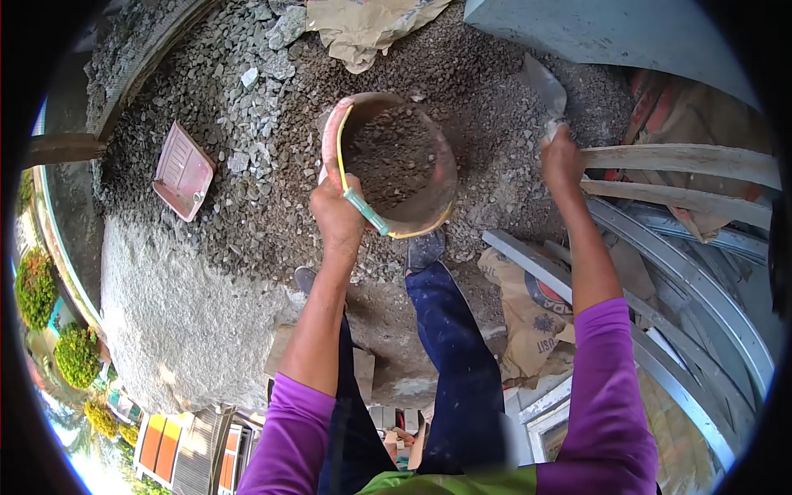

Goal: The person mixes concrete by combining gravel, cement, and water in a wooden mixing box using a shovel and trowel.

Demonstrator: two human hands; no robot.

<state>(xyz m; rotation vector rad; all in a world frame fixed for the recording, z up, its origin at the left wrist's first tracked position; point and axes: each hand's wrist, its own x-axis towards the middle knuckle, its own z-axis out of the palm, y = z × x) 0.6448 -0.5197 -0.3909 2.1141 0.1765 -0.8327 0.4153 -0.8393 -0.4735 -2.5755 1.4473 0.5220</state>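
My left hand (337, 206) is closed on the near left edge of a worn, reddish bucket (332, 140), beside the green sleeve (367, 212) of its yellow handle. The bucket's mouth is tipped up towards me, and dark, gravelly material (392, 157) shows inside it. Out to the right, my right hand (563, 161) grips a trowel (544, 87) by its handle. The trowel's grey metal blade points away from me, over the gravelly ground near the blue-grey panel. Both arms are stretched forward, with the bucket just ahead of my feet.
Crushed gravel (239, 124) spreads across the ground. A pink dustpan (186, 172) lies on it at left, above a pale sand heap (181, 305). Torn paper sacks (528, 305) lie about. Wooden planks (685, 161) and metal channels (701, 272) crowd the right, below a blue-grey panel (610, 33).
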